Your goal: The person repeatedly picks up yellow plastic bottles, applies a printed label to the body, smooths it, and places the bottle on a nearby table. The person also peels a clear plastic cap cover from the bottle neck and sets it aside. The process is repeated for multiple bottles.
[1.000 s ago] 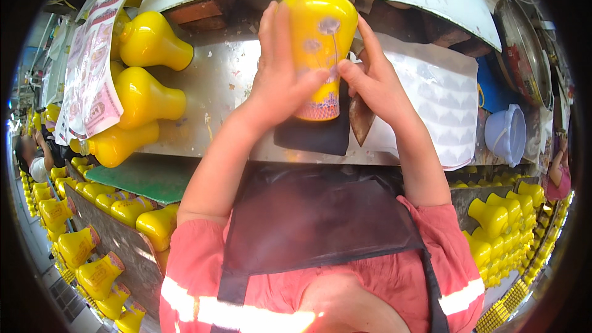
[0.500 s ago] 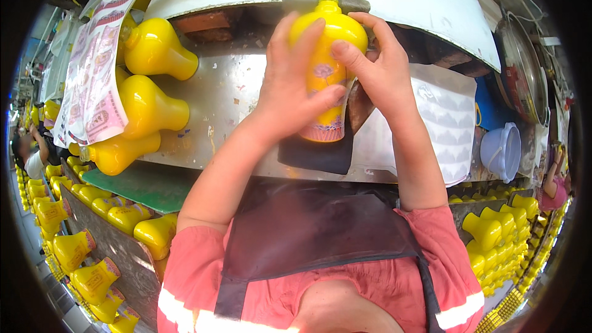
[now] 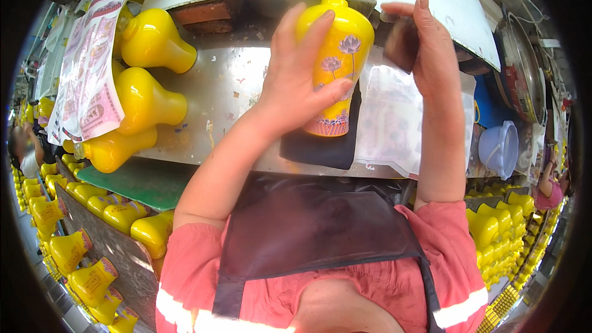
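Likely slippery, fragile bottle (image 3: 356, 31): grip its body; left hand (image 3: 291, 83) spreads fingers over it, right hand (image 3: 436, 55) clasps brown piece (image 3: 401, 44)

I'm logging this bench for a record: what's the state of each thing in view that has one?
Decorated yellow bottle: flowers and base pattern showing.
Left hand: on the bottle, partly blurred.
Right hand: apart from the bottle, holding a blurred brown piece.
Dark pad: flat by the bottle's base.
Plain yellow bottles: no flowers visible.
Pink printed sheet: curled, partly covering them.
Lilac bucket: no lid visible.
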`<action>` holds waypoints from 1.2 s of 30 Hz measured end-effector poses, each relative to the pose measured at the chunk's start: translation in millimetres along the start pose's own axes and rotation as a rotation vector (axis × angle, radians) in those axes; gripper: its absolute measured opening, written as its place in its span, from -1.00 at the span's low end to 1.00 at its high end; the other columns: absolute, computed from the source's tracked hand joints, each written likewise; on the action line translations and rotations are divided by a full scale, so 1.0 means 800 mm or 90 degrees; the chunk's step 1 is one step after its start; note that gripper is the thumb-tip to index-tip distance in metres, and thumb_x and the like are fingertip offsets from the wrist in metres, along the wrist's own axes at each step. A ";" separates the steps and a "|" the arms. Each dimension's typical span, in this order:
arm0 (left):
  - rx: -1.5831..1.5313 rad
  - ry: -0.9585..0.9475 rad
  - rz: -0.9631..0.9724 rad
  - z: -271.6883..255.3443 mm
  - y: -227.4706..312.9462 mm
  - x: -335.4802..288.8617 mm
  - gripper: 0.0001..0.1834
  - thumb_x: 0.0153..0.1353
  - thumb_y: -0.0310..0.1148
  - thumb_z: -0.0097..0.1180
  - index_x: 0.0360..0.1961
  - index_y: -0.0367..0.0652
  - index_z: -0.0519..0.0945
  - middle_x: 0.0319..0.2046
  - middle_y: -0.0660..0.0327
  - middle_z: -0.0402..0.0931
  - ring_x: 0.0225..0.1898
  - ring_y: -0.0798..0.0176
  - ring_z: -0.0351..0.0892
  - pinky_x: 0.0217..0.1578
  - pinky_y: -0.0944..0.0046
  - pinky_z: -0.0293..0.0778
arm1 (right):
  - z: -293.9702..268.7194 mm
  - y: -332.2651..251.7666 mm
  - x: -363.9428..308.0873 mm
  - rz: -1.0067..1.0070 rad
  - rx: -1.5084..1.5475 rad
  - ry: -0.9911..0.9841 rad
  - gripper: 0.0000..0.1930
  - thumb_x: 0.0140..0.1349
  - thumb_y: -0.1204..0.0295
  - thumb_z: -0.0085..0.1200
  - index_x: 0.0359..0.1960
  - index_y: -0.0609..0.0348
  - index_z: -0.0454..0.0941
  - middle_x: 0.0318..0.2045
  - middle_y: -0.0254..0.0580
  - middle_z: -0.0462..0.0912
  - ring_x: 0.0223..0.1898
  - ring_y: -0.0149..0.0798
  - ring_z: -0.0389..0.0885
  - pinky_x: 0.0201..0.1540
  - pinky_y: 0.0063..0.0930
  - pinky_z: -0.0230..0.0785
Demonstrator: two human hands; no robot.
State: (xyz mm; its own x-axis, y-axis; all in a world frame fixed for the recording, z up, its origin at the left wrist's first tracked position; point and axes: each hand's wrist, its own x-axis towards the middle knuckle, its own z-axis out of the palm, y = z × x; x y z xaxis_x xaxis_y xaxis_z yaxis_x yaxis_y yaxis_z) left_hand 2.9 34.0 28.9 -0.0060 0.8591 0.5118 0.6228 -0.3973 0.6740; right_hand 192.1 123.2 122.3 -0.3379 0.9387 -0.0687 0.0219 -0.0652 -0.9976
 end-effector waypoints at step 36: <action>-0.079 -0.006 -0.035 0.010 0.008 -0.022 -0.28 0.43 -0.25 -0.14 0.58 -0.08 0.06 0.57 -0.22 -0.38 0.58 -0.32 -0.28 0.52 -0.08 -0.16 | 0.024 0.111 -0.057 -0.139 -0.219 0.007 0.01 0.10 0.13 0.38 0.53 0.22 0.11 0.13 0.21 0.64 0.08 -0.01 0.70 0.13 -0.28 0.51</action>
State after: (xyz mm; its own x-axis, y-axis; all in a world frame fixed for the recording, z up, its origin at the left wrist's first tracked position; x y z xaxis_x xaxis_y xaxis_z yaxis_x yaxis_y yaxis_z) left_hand 13.4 19.2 19.7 -0.0300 0.8834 0.4677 0.5200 -0.3858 0.7621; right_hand 191.0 68.4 37.3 -0.3602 0.9212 0.1469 0.2648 0.2520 -0.9308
